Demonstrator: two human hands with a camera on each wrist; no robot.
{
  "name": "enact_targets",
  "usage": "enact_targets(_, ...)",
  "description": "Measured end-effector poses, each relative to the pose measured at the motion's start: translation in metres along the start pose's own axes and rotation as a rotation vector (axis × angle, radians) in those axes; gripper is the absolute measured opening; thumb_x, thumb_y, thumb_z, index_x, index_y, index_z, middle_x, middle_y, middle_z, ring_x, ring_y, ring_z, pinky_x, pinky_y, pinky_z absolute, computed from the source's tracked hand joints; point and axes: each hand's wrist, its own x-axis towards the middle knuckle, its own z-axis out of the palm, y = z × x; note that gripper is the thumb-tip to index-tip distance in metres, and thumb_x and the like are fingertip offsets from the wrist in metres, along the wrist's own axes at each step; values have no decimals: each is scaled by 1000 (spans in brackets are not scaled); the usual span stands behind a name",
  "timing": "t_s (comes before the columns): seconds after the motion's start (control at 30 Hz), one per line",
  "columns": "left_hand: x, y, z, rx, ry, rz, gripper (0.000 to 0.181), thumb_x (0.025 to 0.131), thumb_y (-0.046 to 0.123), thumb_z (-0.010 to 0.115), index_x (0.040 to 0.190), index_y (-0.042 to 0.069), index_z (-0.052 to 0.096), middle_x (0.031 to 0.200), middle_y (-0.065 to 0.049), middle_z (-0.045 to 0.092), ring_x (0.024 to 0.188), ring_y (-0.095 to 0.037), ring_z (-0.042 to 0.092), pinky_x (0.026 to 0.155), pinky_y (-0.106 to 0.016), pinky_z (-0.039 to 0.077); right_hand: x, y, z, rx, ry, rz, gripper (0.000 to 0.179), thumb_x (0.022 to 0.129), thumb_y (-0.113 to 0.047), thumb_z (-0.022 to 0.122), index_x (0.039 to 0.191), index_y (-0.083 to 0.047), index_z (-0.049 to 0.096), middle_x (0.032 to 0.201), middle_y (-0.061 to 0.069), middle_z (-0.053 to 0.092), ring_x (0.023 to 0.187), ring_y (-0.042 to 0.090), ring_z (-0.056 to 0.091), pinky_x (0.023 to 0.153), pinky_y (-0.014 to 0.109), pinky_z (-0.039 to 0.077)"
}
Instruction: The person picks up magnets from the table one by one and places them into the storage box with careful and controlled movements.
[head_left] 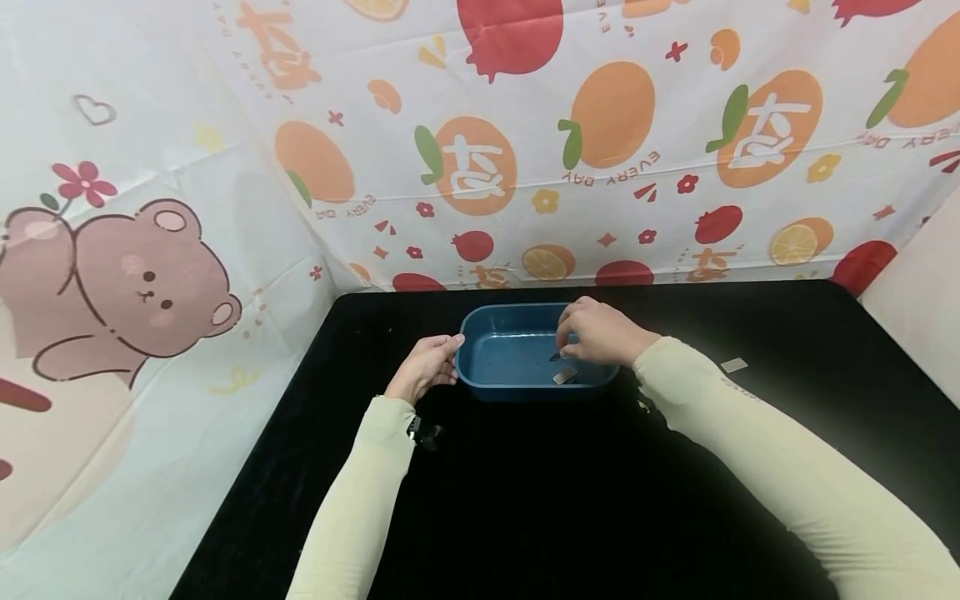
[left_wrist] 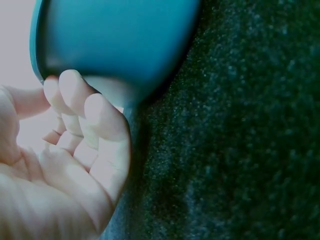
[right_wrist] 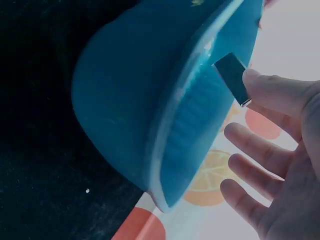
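A blue rectangular plastic tub (head_left: 495, 358) stands on the black table. My left hand (head_left: 430, 367) grips its left rim, with the thumb at the top edge and fingers curled against the outside. Over the tub's right part, my right hand (head_left: 600, 331) pinches a small flat dark rectangular piece with shiny edges (right_wrist: 231, 77) between thumb and index finger. The other fingers of that hand (right_wrist: 272, 165) are spread loosely in the right wrist view. A small grey rectangular piece (head_left: 565, 376) shows inside the tub, just below the right fingertips.
A flat pale grey rectangle (head_left: 734, 365) lies on the black table (head_left: 525, 500) to the right of the tub. Fruit-printed cloth (head_left: 540, 167) hangs behind the table, and a bear-printed cloth (head_left: 150, 283) stands along the left side.
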Motion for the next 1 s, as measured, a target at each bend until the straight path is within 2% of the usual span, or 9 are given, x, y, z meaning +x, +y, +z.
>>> enact_targets(0.2, -2, 1, 1, -3, -1, -2, 32, 104, 36, 52, 85, 9, 55, 65, 3, 55, 55, -11, 55, 57, -23, 52, 1, 2, 4, -14, 8, -34, 9, 89, -20, 75, 95, -15, 79, 123, 12, 68, 122, 32, 53, 103, 50, 49)
enact_targets(0.53, -3, 2, 1, 1, 2, -8, 34, 103, 37, 52, 88, 7, 54, 64, 3, 55, 56, -11, 56, 57, -24, 52, 10, 2, 6, -11, 15, -18, 8, 90, -20, 74, 94, -16, 79, 124, 10, 68, 123, 30, 53, 104, 49, 48)
enact_targets(0.77, -2, 3, 1, 6, -8, 2, 34, 104, 36, 51, 84, 9, 54, 64, 3, 55, 56, -11, 55, 58, -23, 52, 7, 8, -1, 30, 102, -2, 9, 90, -19, 74, 96, -14, 79, 119, 9, 69, 116, 27, 54, 101, 46, 50)
enact_targets(1.0, -1, 1, 1, -3, -9, -1, 33, 104, 36, 51, 84, 10, 54, 64, 3, 55, 56, -11, 55, 58, -23, 52, -2, 22, -8, 26, 103, 33, 11, 90, -18, 74, 97, -11, 78, 120, 12, 69, 118, 30, 53, 102, 49, 49)
